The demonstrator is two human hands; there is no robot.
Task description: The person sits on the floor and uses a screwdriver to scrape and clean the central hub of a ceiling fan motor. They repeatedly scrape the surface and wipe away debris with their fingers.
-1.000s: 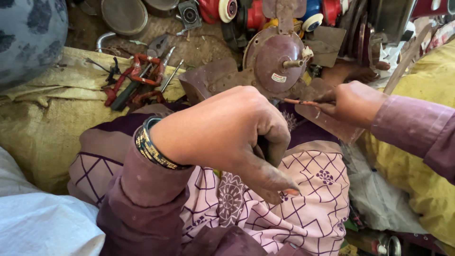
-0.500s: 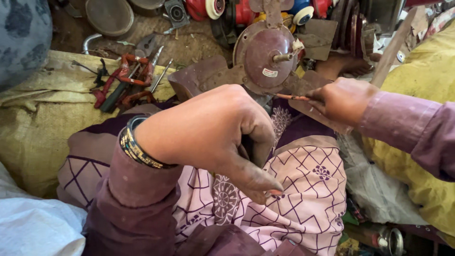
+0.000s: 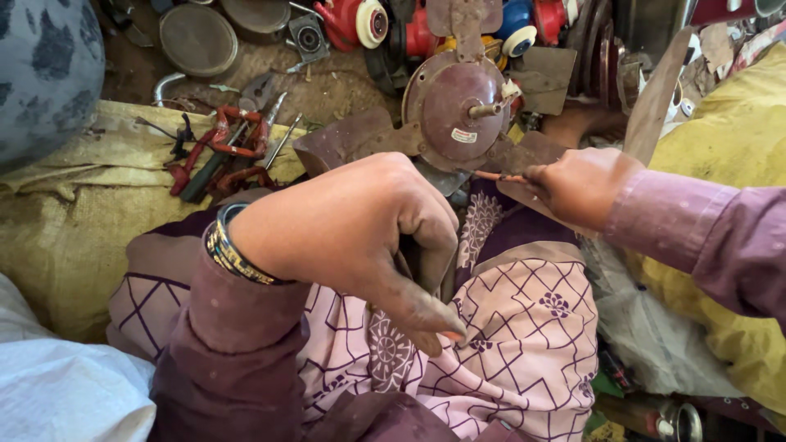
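Fan motor (image 3: 455,105) repair mid-step: right hand (image 3: 583,187) pinches a thin screwdriver (image 3: 499,176) at the hub, left hand (image 3: 348,233) clamped around something hidden below.

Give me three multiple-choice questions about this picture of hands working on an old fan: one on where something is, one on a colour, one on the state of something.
1. Where do the red-handled tools lie?
A. on the yellow sack left of the fan
B. on the person's lap
C. in the right hand

2. What colour is the fan hub?
A. bright green
B. dull reddish brown
C. white

3. What is the right hand doing?
A. lying flat and empty
B. pinching a thin tool whose tip points at the hub
C. gripping the bangle

Answers:
1. A: the pliers and screwdrivers sit on the yellow sack, beyond the left hand.
2. B: the round hub and its blades are rusty brown.
3. B: its fingers close on a thin tool, with the tip toward the hub.
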